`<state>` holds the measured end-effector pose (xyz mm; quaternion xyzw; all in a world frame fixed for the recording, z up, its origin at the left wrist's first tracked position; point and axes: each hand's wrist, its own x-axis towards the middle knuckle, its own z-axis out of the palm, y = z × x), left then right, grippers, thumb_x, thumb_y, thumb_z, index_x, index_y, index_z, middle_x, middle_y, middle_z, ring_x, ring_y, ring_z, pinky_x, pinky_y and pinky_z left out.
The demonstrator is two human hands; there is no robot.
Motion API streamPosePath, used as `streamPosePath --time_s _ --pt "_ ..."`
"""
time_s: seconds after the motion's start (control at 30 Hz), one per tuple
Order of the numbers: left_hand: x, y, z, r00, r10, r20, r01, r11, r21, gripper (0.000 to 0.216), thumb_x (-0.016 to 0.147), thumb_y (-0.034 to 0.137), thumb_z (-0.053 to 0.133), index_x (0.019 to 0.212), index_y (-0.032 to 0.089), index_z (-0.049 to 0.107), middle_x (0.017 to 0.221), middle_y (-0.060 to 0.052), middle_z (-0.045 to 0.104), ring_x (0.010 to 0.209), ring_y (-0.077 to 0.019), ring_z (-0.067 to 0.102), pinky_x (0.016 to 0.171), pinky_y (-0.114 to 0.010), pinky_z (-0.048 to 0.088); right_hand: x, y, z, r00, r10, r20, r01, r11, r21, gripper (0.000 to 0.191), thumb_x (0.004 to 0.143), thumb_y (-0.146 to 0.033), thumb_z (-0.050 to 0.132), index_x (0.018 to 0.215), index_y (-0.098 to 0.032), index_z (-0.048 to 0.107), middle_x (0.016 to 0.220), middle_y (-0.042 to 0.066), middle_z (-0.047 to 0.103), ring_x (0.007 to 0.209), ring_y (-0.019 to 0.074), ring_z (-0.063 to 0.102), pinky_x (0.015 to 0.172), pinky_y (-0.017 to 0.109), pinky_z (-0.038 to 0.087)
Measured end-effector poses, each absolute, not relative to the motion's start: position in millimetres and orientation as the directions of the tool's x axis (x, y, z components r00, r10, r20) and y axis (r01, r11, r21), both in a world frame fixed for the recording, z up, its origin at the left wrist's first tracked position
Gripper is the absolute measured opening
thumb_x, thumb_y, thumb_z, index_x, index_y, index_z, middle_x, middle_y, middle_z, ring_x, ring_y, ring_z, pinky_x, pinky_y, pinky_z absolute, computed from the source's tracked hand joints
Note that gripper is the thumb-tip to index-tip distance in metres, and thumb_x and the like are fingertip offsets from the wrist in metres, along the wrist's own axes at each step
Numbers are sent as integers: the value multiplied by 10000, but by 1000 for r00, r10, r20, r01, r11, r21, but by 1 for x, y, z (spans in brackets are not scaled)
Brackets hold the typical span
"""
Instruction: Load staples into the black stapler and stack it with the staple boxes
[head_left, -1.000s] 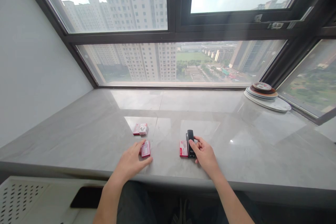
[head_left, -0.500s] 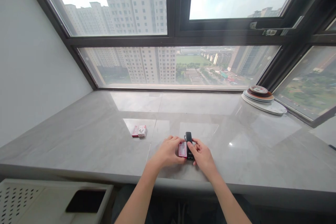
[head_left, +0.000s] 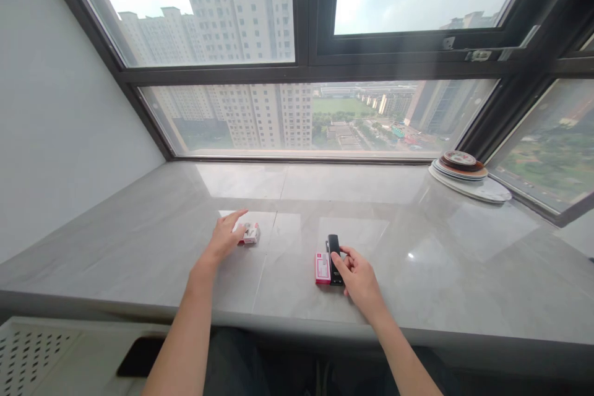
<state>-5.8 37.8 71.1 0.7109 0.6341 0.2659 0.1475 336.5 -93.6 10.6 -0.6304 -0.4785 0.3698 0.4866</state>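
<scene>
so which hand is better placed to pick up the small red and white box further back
Left. The left hand is already at the small box, fingers touching it. The right hand is far off, resting on the black stapler.

- Nothing here can be read.
- The red-and-white box (head_left: 323, 268) at nine o'clock of my right hand (head_left: 357, 275) carries print, too small to make out.
- The small box (head_left: 251, 234) under my left hand (head_left: 226, 236) shows marks, all blurred.
- The black stapler (head_left: 334, 250) that my right fingers touch bears a faint pale mark, unreadable.
</scene>
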Motion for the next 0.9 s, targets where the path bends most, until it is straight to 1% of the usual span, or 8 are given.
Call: streamPosePath --time_s 0.13,0.23,0.33,0.4,0.47,0.57,0.73,0.9 --pt "-47 27 41 50 994 101 874 -92 477 588 768 305 627 1355 278 638 1536 -42 516 1419 -326 397 1168 -419 336 336 -93 9 273 962 -7 254 -79 -964 607 899 -694 574 1212 -180 656 634 -76 470 374 114 492 380 253 419" --pt "-49 -9 30 112 990 89 890 -140 433 586 771 341 647 1356 297 619 1470 -39 560 1364 -302 455 1140 -395 383 335 -93 9 283 959 5 267 -74 -961 607 900 -691 573 1210 -176 661 637 -72 457 384 113 491 374 245 418" --pt "-20 -48 39 224 972 72 831 -229 507 525 749 358 719 1267 305 652 1306 -36 650 1231 -293 564 1072 -389 462 335 -93 9 288 958 6 273 -77 -959 606 903 -689 570 1207 -174 666 642 -68 452 400 107 477 376 237 422" --pt "16 -65 53 323 945 53 727 -283 625 505 778 369 730 1273 322 641 1269 -23 658 1154 -269 614 1017 -375 508 334 -93 10 290 957 7 276 -76 -958 605 903 -691 570 1204 -175 668 639 -66 452 417 108 474 386 234 431" --pt "57 -71 67 419 902 107 621 -371 690 514 800 344 726 1304 325 630 1270 -36 647 1151 -262 621 1021 -379 510 334 -94 10 292 956 10 277 -75 -958 606 901 -694 573 1204 -177 666 633 -68 446 422 113 479 385 236 432" --pt "111 -63 77 517 827 221 509 -504 698 562 788 277 726 1339 317 627 1271 -57 637 1189 -266 601 1050 -390 493 334 -94 11 284 959 8 271 -72 -960 605 903 -692 572 1215 -180 657 630 -72 451 397 115 481 372 243 427" --pt "147 -46 68 651 735 192 456 -580 675 620 750 248 771 1353 302 636 1199 -60 676 1167 -278 587 1033 -403 493 336 -94 12 276 961 17 265 -59 -962 582 915 -679 564 1210 -186 656 655 -65 485 392 112 494 382 239 420" --pt "144 -50 62 627 750 211 427 -556 713 747 763 426 828 1454 366 551 1379 -57 603 1273 -287 547 1070 -402 470 337 -95 15 284 959 9 263 -68 -962 654 907 -703 548 1257 -162 662 648 -48 511 425 126 488 418 251 416"
